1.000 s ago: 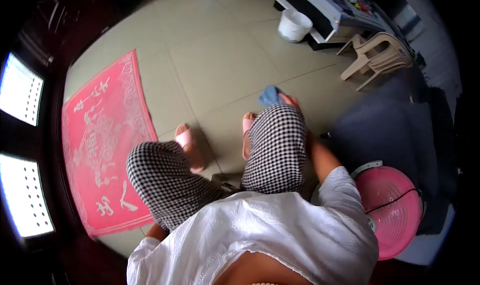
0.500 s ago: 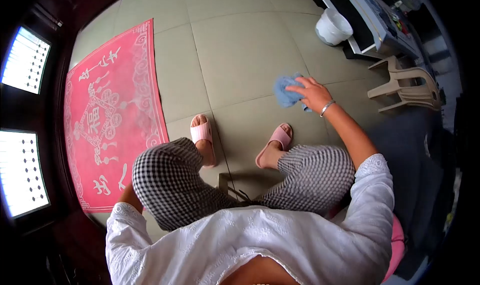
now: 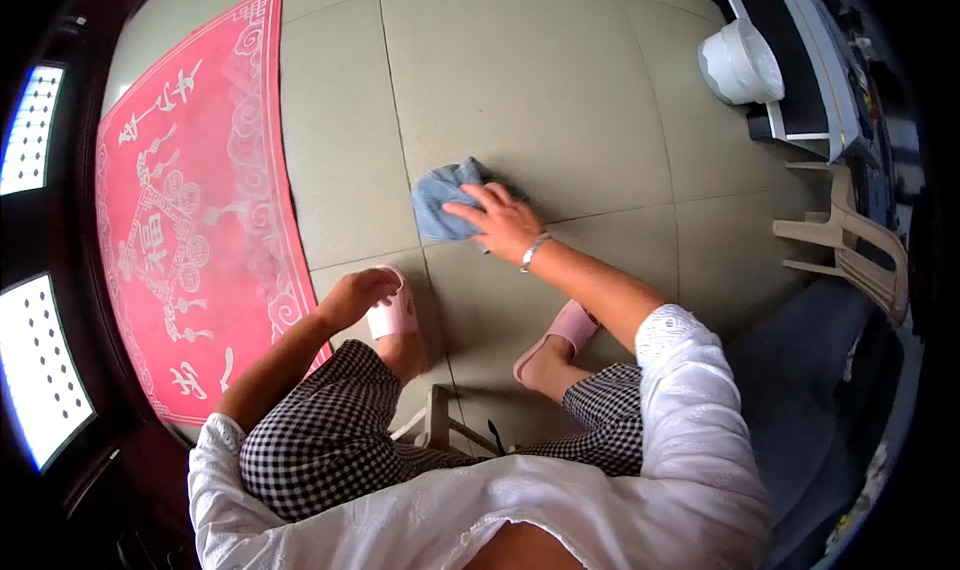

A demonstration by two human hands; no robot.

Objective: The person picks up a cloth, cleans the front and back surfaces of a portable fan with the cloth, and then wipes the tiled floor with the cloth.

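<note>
A blue-grey cloth (image 3: 442,202) lies crumpled on the tiled floor (image 3: 520,80) in front of my feet. My right hand (image 3: 503,222), with a silver bracelet at the wrist, presses on the cloth's right side, its fingers wrapped over the fabric. My left hand (image 3: 358,296) hangs beside the pink slipper (image 3: 393,315) on my left foot, its fingers curled inward; whether it holds anything is hidden. The other pink slipper (image 3: 567,330) is to the right, below my right forearm.
A red mat (image 3: 200,210) with white patterns covers the floor at left. A white bucket (image 3: 740,62) stands at upper right beside a cabinet. A beige plastic chair (image 3: 850,240) is below it. Part of a stool (image 3: 436,418) shows between my legs.
My right hand has moved left across the floor with the cloth. My left hand has come forward into view near the left slipper. The view has shifted, and the bucket now appears further right.
</note>
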